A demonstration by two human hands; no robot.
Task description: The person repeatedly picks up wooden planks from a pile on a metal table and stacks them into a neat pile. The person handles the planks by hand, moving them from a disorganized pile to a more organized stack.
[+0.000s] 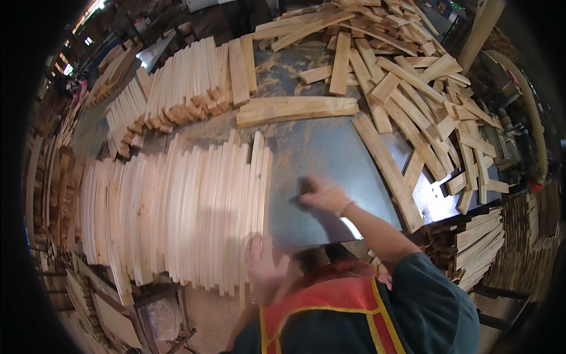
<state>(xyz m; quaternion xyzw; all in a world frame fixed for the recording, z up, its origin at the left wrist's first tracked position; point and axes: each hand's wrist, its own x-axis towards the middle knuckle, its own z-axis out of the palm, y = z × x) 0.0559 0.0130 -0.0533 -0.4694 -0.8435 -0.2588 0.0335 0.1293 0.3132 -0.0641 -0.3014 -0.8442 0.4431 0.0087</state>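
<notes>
A row of pale wooden strips (177, 212) stands packed side by side along the near left of the metal table. My left hand (265, 264) is at the near right end of this row, fingers stretched out, against or just beside the last strips. Motion blurs it slightly. Out over the bare metal tabletop (295, 227), right of the row, is my right hand (324, 196). Its fingers look curled round a small dark thing (305, 190), too blurred to name.
Behind the row stands a second bank of wooden strips (183, 82). A single board (298, 110) lies across the table's middle amid sawdust. Loose boards (413, 106) pile up at the far right, and a ribbed hose (530, 118) hangs beyond. Stacked wood (477, 242) stands at the near right.
</notes>
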